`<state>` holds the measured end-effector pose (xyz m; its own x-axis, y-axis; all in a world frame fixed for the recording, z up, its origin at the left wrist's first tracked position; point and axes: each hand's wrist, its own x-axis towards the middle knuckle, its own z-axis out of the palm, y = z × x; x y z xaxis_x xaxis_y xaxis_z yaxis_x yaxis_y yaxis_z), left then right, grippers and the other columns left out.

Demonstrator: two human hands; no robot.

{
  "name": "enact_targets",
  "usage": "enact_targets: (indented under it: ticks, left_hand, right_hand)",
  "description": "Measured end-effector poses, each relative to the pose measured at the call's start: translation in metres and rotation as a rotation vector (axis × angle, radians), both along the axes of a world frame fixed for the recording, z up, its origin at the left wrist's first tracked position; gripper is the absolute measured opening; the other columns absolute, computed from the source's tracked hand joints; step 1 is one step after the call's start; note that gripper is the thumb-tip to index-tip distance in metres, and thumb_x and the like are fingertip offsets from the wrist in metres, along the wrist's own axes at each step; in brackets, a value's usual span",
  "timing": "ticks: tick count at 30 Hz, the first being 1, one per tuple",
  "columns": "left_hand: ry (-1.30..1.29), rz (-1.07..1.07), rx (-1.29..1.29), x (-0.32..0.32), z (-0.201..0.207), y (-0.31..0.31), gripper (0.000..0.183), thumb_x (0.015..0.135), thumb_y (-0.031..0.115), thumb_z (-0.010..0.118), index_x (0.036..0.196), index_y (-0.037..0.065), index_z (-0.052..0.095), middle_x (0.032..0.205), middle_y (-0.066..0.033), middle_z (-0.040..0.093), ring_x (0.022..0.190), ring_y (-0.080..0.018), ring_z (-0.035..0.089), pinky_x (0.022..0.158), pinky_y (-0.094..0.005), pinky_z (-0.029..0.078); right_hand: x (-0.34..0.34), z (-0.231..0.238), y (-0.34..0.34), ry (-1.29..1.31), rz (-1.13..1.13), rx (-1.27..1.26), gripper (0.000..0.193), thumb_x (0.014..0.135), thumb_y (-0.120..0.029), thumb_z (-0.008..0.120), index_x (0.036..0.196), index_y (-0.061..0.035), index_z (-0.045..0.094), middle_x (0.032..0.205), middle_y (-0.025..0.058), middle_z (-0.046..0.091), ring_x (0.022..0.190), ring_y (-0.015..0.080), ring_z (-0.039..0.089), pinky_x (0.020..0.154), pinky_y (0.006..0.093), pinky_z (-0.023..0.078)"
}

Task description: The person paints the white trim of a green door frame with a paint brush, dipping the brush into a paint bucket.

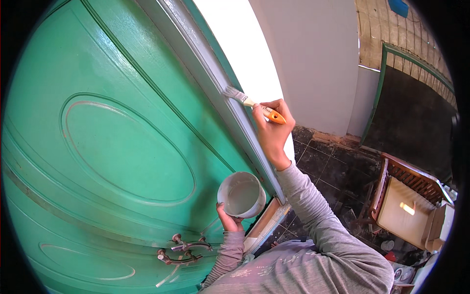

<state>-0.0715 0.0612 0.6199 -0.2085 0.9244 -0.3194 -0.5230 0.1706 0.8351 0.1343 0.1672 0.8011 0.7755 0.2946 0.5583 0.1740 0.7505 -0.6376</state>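
Observation:
My right hand [275, 128] grips a paintbrush [247, 101] by its orange and cream handle. The bristles, coated with grey paint, touch the grey door frame [215, 73]. Lower down, my left hand [230, 219] holds a round white tub [241, 194] from below and the side, its thumb against the wall. Grey paint lies inside the tub, which is tilted so that its mouth shows. Just left of the tub stands the green door [127, 147] with raised oval mouldings.
Two metal door handles [183, 250] stick out below the tub. A wooden chair [406, 206] with a pale seat stands on the dark tiled floor [323, 166] at right. Behind it, a dark panel in a green frame [411, 117] leans by the wall.

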Motion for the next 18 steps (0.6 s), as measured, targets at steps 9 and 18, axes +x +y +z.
enact_targets:
  ticks: [9, 18]
  left_hand:
    - [0.064, -0.173, 0.032, -0.017, -0.011, 0.006, 0.06, 0.085, 0.059, 0.043, 0.126, 0.017, 0.053, 0.115, -0.0025, 0.063, 0.093, -0.0199, 0.065, 0.057, -0.0323, 0.051]
    - [0.077, -0.063, -0.02, 0.0, -0.004, 0.007, 0.061, 0.084, 0.059, 0.043, 0.128, 0.017, 0.051, 0.117, -0.0026, 0.062, 0.094, -0.0207, 0.065, 0.057, -0.0343, 0.051]
  right_hand:
    - [-0.007, 0.032, 0.011, -0.106, -0.045, 0.085, 0.021, 0.077, -0.01, 0.077, 0.077, 0.0007, 0.058, 0.065, 0.006, 0.063, 0.059, 0.009, 0.057, 0.057, 0.0228, 0.046]
    - [0.0, 0.059, 0.009, -0.168, -0.102, 0.145, 0.017, 0.072, -0.005, 0.076, 0.076, -0.0037, 0.059, 0.065, 0.0087, 0.06, 0.056, 0.0197, 0.056, 0.053, 0.0307, 0.045]
